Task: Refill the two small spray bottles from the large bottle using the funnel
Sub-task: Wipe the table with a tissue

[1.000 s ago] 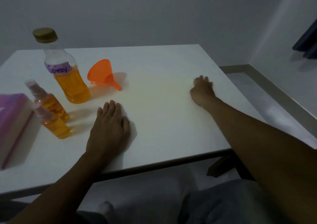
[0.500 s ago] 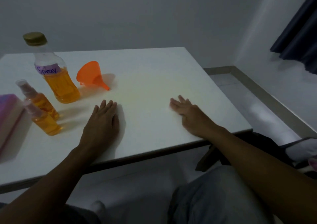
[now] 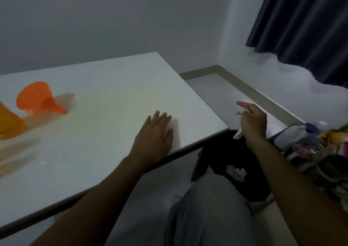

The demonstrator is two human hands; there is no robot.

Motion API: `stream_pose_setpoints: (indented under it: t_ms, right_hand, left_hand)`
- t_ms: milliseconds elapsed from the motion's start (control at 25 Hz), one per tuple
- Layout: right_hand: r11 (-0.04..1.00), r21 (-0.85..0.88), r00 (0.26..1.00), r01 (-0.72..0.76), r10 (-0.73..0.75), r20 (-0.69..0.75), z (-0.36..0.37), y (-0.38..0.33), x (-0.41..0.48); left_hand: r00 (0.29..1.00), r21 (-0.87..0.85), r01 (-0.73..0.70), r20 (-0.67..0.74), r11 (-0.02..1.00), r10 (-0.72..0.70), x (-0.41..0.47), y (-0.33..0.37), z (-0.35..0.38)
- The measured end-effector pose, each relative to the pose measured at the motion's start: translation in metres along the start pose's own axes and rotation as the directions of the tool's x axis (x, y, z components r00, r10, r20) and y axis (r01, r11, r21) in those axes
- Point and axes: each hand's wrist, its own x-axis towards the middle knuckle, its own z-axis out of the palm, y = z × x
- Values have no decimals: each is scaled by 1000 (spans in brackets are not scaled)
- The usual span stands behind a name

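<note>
Both arms are bare from the wrists back to where the lower edge of the view cuts them off. The left hand point(image 3: 153, 134) and the right hand point(image 3: 253, 121) are bare as well. Below the tabletop's point(image 3: 113, 104) near edge, one trouser leg point(image 3: 207, 211) shows. It is of plain, soft grey cloth, rounded over the knee and lightly creased. The light is dim, so the exact shade of grey is hard to judge. Motion blur hides finer detail on the fingers.

Large bottle point(image 3: 9, 126) being cropped at the desk's point(image 3: 113, 98) left edge, white scrap point(image 3: 238, 135) hiding inside right hand point(image 3: 253, 122), clutter point(image 3: 318, 142) blurring.
</note>
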Motion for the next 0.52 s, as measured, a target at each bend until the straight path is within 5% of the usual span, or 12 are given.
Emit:
stream_pose_setpoints:
  t_ms: [280,520]
  right_hand:
    - [928,-335,908,-166,276,316,0,141,28]
    - [846,-471,851,-248,423,311,16,194,24]
  left_hand:
    - [996,104,-83,52,991,78,18,14,28]
    - [996,107,-73,55,992,68,21,14,28]
